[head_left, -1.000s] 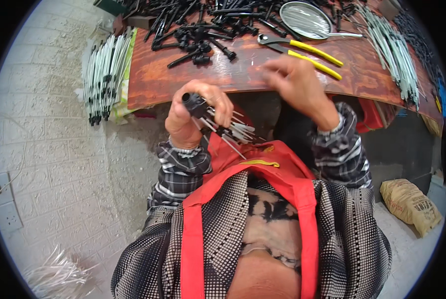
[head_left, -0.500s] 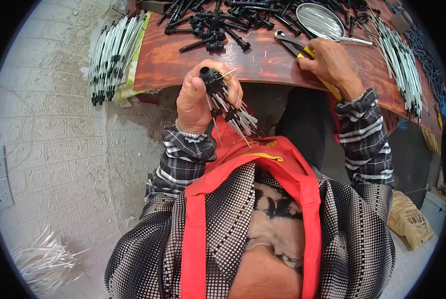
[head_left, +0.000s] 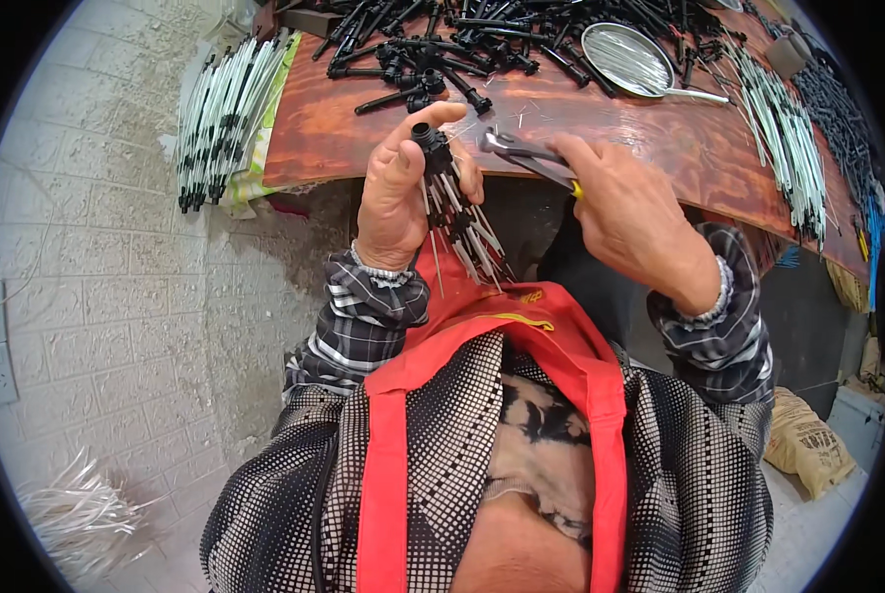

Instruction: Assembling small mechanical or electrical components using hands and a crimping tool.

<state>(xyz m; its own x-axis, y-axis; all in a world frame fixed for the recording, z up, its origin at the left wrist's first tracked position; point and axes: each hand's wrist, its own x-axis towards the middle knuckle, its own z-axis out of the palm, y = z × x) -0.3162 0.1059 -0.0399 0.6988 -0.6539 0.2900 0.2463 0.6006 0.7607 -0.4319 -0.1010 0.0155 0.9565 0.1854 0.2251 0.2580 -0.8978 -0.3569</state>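
Note:
My left hand (head_left: 393,203) is wrapped round a bundle of black plastic tubes and white strips (head_left: 457,212), held in front of the table edge. A round open tube end (head_left: 425,131) points up between its thumb and fingers, and the thin strips hang down toward my red apron (head_left: 442,341). Gripped in my right hand (head_left: 645,217) are end-cutting pincers (head_left: 531,150) with dark metal jaws and yellow handles. Their jaws point left at the bundle, a short gap away from it. My right palm hides most of the handles.
Black plastic stems (head_left: 462,59) lie heaped across the back of the reddish wooden table (head_left: 324,128). A round dish of white strips (head_left: 625,59) stands among them. White-and-black rods (head_left: 225,128) are stacked at the left edge, more rods (head_left: 779,138) at the right. White strips (head_left: 82,519) lie lower left.
My right hand has lifted the pincers off the table and brought them left, near the bundle. My left hand has shifted slightly right, its forefinger now more extended.

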